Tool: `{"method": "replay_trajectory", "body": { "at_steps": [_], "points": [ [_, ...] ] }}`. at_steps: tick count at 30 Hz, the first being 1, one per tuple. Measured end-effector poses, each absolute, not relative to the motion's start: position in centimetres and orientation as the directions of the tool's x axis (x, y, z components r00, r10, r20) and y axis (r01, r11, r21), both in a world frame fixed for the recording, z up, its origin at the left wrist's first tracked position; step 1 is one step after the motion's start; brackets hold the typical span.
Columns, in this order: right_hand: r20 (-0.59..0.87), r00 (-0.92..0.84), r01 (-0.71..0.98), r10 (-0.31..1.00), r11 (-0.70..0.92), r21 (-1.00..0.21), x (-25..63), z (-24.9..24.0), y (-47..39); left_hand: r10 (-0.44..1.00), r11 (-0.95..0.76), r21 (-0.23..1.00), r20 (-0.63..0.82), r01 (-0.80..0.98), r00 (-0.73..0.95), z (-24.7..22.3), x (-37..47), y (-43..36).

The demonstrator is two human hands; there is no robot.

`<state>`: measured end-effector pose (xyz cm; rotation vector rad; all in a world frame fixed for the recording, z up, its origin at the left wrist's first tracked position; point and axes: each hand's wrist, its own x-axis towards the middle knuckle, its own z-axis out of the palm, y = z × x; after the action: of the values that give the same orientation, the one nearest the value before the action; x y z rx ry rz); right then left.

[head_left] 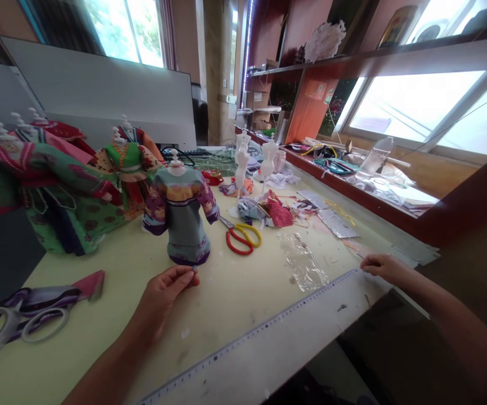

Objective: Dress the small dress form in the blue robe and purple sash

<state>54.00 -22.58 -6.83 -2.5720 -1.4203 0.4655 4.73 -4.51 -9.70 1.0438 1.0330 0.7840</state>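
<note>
On a pale yellow table, a small mannequin wears a grey and purple robe [184, 216]. Just in front of its hem is my left hand [173, 284], thumb and forefinger pinched on something tiny and bluish that I cannot make out. My right hand [376, 264] rests at the table's right edge, near the far end of a long ruler [266, 326]; its fingers are pressed together, and what they hold, if anything, is too small to name. Between the hands lie a clear plastic packet [303, 261] and, further back, scissors [243, 239] with one red and one yellow handle.
Dressed mannequins in green [68, 208] and red stand at the left. White-handled scissors [47, 325] lie on purple fabric at front left. Bare white mannequins [241, 160] and fabric scraps [279, 209] are at the back. A red-edged shelf [378, 205] runs along the right.
</note>
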Motion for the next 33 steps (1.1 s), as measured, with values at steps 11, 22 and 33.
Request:
{"method": "replay_trajectory", "body": {
  "at_steps": [11,22,33],
  "points": [
    [-0.363,0.422,0.802,0.831,-0.529,-0.278,53.0,-6.9,-24.9,0.896,0.334,0.942,-0.311,-0.019,0.318,-9.8,4.8,-4.4],
    [-0.284,0.505,0.818,0.815,-0.557,-0.145,51.9,-7.2,-25.4,0.893,0.338,0.941,-0.314,-0.019,0.324,-9.9,4.8,-4.3],
    [-0.177,0.511,0.847,0.841,-0.528,-0.063,51.6,-7.9,-26.0,0.89,0.35,0.937,-0.326,-0.019,0.318,-9.8,4.9,-4.3]
  ]
}}
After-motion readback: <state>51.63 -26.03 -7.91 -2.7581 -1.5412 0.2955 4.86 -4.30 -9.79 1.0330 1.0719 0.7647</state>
